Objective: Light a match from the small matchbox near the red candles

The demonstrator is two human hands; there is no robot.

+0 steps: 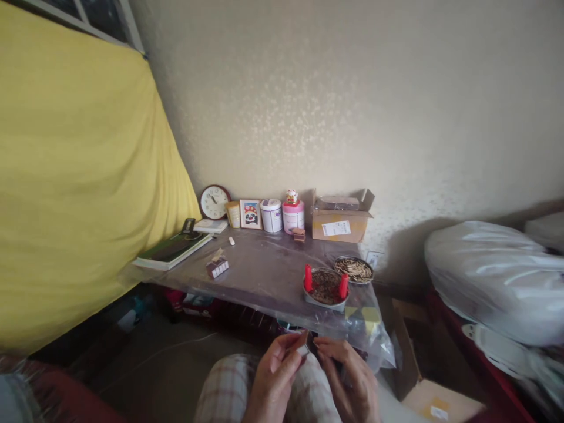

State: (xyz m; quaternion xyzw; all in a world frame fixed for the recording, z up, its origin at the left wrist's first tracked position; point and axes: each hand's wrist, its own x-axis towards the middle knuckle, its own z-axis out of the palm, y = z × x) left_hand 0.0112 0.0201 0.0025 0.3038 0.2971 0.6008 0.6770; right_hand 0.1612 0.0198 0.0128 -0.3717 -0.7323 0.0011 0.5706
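Above my lap, my left hand (275, 367) grips a small matchbox (302, 343) with a brownish side and a whitish end, between thumb and fingers. Just to its right, close to the box, my right hand (346, 373) has thumb and forefinger pinched together; whatever is between them is too small to make out. In front of my hands, near the table's edge, stands a round tin (326, 304) of dark brown bits with two red sticks (343, 285) upright in it. Behind that tin, a round dish (353, 269) holds many thin pale sticks.
The low table (264, 276) is covered in clear plastic. On it are a small patterned box (217, 267), books (171, 252), a clock (215, 202), a picture frame (251, 214), canisters (271, 216) and an open carton (339, 226). A cardboard box (440, 399) lies at right.
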